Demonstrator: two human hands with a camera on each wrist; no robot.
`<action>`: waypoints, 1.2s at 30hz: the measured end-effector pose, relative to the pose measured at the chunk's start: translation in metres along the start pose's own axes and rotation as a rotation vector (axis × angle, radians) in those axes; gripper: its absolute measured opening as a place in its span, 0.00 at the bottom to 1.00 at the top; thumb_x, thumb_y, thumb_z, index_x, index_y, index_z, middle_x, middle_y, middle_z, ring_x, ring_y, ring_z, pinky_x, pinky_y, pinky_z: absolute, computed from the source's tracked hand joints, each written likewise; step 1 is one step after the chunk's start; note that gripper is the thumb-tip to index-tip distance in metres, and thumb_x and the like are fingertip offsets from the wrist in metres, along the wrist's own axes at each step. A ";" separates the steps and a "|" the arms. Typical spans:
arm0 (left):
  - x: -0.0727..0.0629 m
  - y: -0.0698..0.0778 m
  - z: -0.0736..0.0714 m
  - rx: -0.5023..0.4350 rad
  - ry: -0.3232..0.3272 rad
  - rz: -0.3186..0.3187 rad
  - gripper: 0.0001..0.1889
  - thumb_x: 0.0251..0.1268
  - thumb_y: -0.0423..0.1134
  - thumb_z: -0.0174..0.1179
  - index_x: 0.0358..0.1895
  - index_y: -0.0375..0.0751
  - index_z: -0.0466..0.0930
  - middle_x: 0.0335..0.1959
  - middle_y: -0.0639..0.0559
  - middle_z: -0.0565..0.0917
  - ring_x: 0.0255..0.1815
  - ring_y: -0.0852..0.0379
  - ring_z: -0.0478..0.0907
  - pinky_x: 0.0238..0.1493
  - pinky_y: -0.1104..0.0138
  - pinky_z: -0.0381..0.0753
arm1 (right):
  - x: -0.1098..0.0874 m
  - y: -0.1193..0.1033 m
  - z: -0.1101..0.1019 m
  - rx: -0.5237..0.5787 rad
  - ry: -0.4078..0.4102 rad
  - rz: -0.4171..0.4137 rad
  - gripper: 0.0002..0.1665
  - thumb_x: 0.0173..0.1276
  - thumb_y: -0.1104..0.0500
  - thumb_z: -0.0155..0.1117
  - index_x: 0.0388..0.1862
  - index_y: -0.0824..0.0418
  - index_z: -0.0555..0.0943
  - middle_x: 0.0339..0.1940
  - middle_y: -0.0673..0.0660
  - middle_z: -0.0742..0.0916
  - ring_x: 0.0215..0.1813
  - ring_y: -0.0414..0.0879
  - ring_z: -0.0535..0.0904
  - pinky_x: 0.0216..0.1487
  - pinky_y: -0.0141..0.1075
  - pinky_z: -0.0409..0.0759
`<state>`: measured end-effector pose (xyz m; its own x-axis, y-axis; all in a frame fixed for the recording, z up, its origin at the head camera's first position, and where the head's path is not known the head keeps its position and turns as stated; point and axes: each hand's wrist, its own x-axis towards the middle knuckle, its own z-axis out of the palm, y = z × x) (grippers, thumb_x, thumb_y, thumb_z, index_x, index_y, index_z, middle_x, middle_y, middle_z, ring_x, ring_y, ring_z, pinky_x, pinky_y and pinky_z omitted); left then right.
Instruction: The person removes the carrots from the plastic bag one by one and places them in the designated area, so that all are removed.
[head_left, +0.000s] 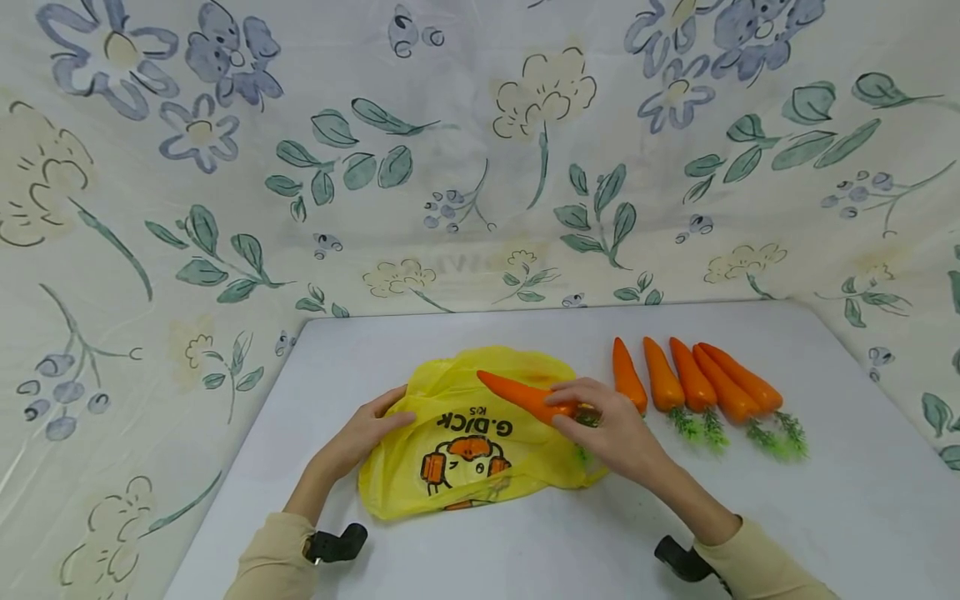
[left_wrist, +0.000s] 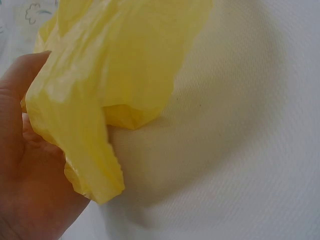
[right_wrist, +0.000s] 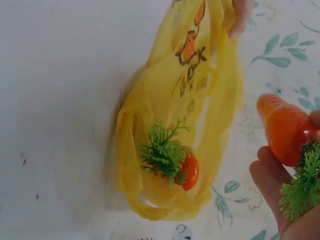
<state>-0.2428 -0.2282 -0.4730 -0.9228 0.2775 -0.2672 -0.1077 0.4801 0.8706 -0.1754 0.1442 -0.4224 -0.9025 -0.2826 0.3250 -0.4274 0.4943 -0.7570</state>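
My right hand (head_left: 617, 429) pinches an orange toy carrot (head_left: 517, 395) near its green-topped end, above the yellow plastic bag (head_left: 393, 475). The carrot's tip points to the left. With the thumb in front and fingers behind, my left hand (head_left: 358, 437) holds the bag's left side. A cartoon face and lettering are printed on the bag. In the right wrist view, another carrot (right_wrist: 191, 172) lies inside the bag's opening, its green top showing. The left wrist view has the bag's plastic (left_wrist: 135, 55) draped over the left palm.
Several more carrots lie side by side on the white table (head_left: 840, 517) right of the bag; one is the leftmost carrot (head_left: 627, 371), partly behind my right hand. A flower-patterned sheet (head_left: 465, 100) stands behind and beside the table.
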 end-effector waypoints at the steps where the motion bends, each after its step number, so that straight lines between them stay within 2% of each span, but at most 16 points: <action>1: 0.000 0.000 0.000 0.000 -0.001 0.001 0.38 0.70 0.54 0.57 0.78 0.46 0.56 0.77 0.42 0.59 0.71 0.43 0.64 0.72 0.48 0.63 | 0.000 0.000 -0.001 -0.003 0.001 0.004 0.13 0.66 0.57 0.70 0.49 0.46 0.86 0.54 0.47 0.85 0.56 0.44 0.80 0.51 0.35 0.83; 7: -0.001 0.001 0.000 -0.001 -0.003 -0.002 0.37 0.70 0.53 0.57 0.78 0.46 0.56 0.78 0.42 0.59 0.72 0.42 0.63 0.73 0.48 0.62 | -0.002 0.006 -0.009 -0.041 0.008 0.021 0.14 0.66 0.58 0.70 0.49 0.48 0.86 0.57 0.50 0.84 0.56 0.47 0.81 0.50 0.36 0.84; 17: -0.002 0.006 0.000 0.003 -0.009 0.014 0.37 0.71 0.52 0.57 0.78 0.44 0.55 0.78 0.40 0.58 0.71 0.42 0.64 0.72 0.47 0.64 | -0.004 0.020 -0.024 -0.074 0.071 -0.021 0.12 0.66 0.60 0.70 0.48 0.52 0.86 0.57 0.53 0.85 0.56 0.50 0.82 0.50 0.43 0.84; 23: -0.005 0.007 0.000 -0.006 -0.008 0.005 0.37 0.71 0.52 0.57 0.78 0.45 0.55 0.78 0.41 0.58 0.72 0.42 0.63 0.72 0.47 0.63 | -0.004 0.026 -0.034 -0.089 0.118 -0.018 0.12 0.66 0.61 0.70 0.48 0.53 0.86 0.57 0.56 0.85 0.58 0.52 0.80 0.49 0.33 0.83; 31: -0.007 0.005 0.001 -0.008 -0.015 0.021 0.37 0.71 0.51 0.57 0.78 0.43 0.56 0.77 0.39 0.60 0.70 0.42 0.65 0.70 0.48 0.66 | -0.003 0.027 -0.044 -0.003 0.141 0.011 0.13 0.68 0.61 0.68 0.51 0.58 0.85 0.58 0.59 0.84 0.55 0.54 0.81 0.46 0.26 0.82; 36: -0.006 0.006 0.000 -0.005 -0.010 0.031 0.37 0.71 0.51 0.57 0.78 0.44 0.56 0.76 0.40 0.61 0.69 0.44 0.67 0.69 0.49 0.68 | -0.002 0.029 -0.054 -0.081 0.184 0.010 0.13 0.67 0.62 0.68 0.50 0.58 0.85 0.56 0.57 0.85 0.55 0.52 0.81 0.49 0.25 0.80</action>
<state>-0.2374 -0.2266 -0.4660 -0.9219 0.3008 -0.2440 -0.0808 0.4667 0.8807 -0.1894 0.2032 -0.4146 -0.8981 -0.1257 0.4214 -0.4144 0.5628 -0.7152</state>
